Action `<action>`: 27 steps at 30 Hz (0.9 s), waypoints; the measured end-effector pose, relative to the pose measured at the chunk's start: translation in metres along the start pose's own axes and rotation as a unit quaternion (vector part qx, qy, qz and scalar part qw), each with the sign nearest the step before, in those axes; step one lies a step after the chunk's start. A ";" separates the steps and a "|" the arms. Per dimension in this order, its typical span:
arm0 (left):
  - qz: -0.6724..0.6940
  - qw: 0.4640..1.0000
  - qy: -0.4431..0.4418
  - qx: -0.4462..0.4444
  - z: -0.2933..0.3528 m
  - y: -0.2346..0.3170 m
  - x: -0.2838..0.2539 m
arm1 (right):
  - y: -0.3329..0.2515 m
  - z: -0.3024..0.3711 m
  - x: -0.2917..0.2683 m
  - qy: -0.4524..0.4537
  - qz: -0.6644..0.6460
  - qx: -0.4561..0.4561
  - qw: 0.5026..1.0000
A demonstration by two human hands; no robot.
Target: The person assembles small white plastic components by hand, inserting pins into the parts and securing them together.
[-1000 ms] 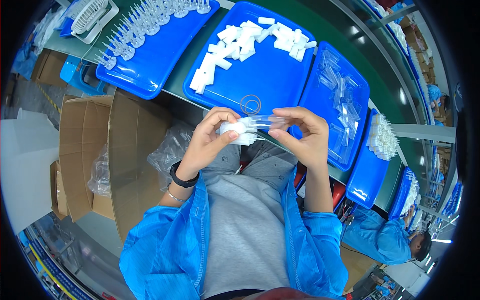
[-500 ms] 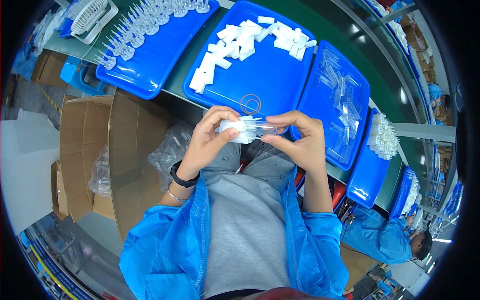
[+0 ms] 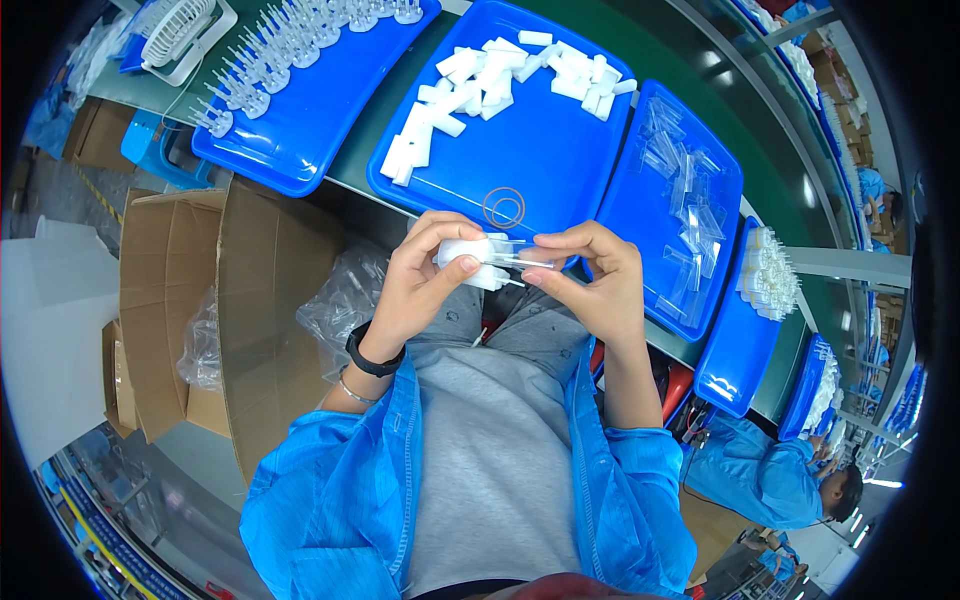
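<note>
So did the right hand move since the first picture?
Yes, a little: measured against the big blue tray straight ahead, the right hand has shifted left, closer to the left hand.

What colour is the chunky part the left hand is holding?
The part is white; the head view, the only one, shows it.

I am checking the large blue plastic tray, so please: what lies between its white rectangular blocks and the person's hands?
Two thin brown rings, apparently overlapping, lie there on the tray; the head view shows its surface around them bare.
</note>
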State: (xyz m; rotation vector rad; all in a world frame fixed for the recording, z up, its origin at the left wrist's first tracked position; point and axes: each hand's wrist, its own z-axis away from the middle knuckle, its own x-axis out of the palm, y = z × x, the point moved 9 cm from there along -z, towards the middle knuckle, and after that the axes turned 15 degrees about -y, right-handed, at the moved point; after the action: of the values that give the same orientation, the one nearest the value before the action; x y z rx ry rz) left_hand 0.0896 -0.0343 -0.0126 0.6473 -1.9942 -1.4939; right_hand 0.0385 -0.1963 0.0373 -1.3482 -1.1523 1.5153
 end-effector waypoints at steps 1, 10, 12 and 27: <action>0.000 1.000 0.000 0.000 0.000 0.000 0.000 | 0.001 0.001 0.001 0.002 0.003 -0.014 1.000; -0.052 0.998 0.017 0.005 0.002 0.006 -0.002 | 0.000 0.007 0.005 0.049 -0.014 -0.084 0.995; -0.074 0.997 0.021 -0.002 0.001 0.009 -0.002 | 0.000 0.008 0.006 0.052 -0.013 -0.092 0.994; 0.305 0.950 0.002 -0.059 0.011 -0.029 -0.018 | -0.008 -0.002 -0.009 0.003 0.111 -0.017 0.994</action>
State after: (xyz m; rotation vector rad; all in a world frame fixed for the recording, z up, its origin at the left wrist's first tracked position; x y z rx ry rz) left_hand 0.0960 -0.0221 -0.0458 -0.0321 -1.8455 -1.2052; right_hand 0.0420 -0.2022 0.0478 -1.5454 -1.0556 1.6519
